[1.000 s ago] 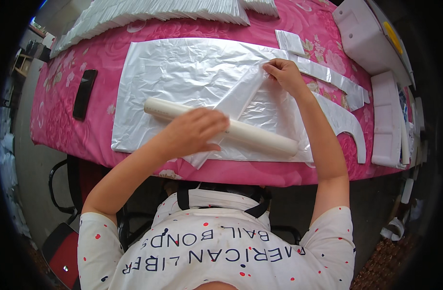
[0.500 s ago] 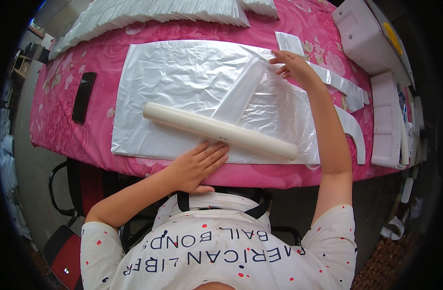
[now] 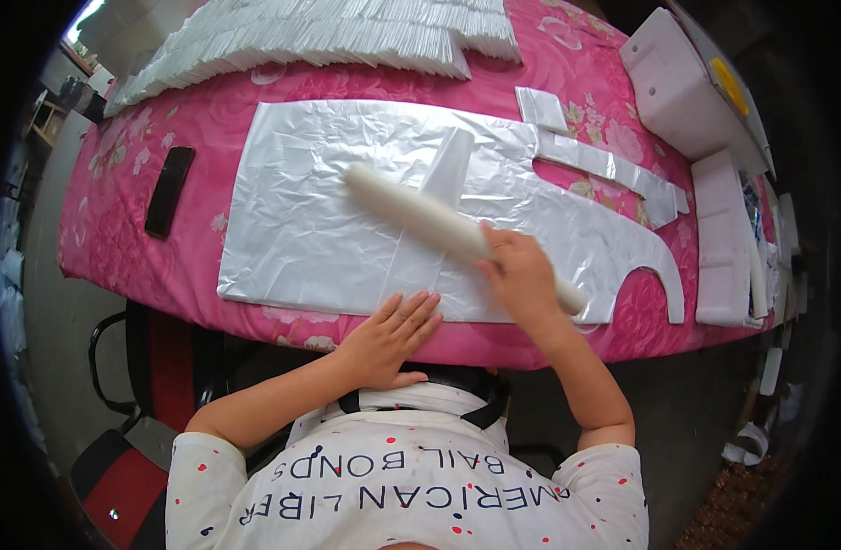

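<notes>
A white cylindrical roller (image 3: 457, 229) is laid slantwise across a clear plastic sheet (image 3: 319, 229) that is spread flat on a table covered with a pink flowered cloth (image 3: 118, 202). The roller is gripped near its lower end by the right hand (image 3: 521, 280), whose fingers are curled closed around it; the rest of the roller runs off toward 10 o'clock from that hand. The left hand (image 3: 388, 335) is laid flat and open at the sheet's near edge, at about 8 o'clock from the right hand, with nothing held; its fingers are spread over the plastic, apparently so that the sheet is kept from sliding. A narrow folded flap of the same plastic (image 3: 452, 165) is seen rising from under the roller toward 12 o'clock, seemingly pinned by it.

The sheet is cut with a rounded notch and long straps at its right end (image 3: 622, 174), at about 2 o'clock from the right hand. A thick stack of folded white plastic pieces (image 3: 329, 37) is ranged along the far edge of the table at 12 o'clock. A black phone (image 3: 168, 191) is laid beside the sheet's left edge at 9 o'clock. White foam blocks (image 3: 681, 87) are placed off the table's right end.
</notes>
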{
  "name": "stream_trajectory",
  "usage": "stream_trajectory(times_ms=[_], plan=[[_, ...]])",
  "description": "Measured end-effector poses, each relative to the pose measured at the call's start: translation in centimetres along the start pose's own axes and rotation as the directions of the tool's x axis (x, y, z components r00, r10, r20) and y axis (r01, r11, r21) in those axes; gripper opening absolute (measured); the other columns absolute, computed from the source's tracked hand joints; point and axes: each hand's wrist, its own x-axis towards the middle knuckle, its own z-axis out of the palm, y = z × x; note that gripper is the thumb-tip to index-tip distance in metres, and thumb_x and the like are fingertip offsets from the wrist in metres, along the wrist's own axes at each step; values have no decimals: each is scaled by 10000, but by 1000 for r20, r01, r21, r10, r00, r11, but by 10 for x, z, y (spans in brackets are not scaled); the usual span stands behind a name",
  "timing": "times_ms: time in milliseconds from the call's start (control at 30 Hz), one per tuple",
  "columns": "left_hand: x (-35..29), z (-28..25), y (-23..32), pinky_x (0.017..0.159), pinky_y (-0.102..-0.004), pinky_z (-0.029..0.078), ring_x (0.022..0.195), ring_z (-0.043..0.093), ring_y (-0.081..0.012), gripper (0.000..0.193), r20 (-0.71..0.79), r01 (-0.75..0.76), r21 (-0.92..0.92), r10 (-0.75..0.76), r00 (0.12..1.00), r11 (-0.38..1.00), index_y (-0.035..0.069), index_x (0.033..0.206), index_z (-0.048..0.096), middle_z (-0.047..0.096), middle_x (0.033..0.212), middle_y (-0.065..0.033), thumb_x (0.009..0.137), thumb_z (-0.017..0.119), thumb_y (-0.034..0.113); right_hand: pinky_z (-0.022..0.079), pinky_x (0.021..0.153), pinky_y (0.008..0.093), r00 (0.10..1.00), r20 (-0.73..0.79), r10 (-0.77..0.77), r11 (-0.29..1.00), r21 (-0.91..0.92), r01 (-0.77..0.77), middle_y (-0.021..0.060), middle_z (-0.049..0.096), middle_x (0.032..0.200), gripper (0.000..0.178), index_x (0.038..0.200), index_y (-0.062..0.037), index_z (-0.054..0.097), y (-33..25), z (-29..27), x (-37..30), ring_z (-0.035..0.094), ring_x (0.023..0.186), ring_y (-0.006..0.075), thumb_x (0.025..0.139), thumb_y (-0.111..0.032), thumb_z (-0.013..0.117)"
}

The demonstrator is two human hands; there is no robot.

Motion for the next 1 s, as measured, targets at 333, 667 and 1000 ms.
stream_trajectory(times_ms=[333,667,1000], plan=[[-9,-18,-32,1106,-425,142,1371,191,-251,767,56,-200,-119,208,977,972,14,1366,315,235,1465,-140,763,583,405,427,852,393,964,-215,156,978,-100,-181,152,593,1057,461,1204,-59,541,59,-35,-30,538,969,329,762,-141,644],[-2,12,12,1087,-415,207,1333,290,-254,519,-80,-38,130,48,996,991,79,1357,362,322,1430,-119,848,415,164,358,933,475,952,33,-303,952,54,301,63,578,1096,519,1176,-126,557,-18,12,1,526,1023,262,675,-46,664],[-4,14,9,1089,-409,207,1354,249,-242,532,-40,-79,129,84,996,989,105,1381,332,276,1457,-110,859,402,180,389,908,389,945,-113,-308,951,-25,308,92,606,1094,456,1171,-115,575,37,33,132,533,1002,294,722,-72,640]])
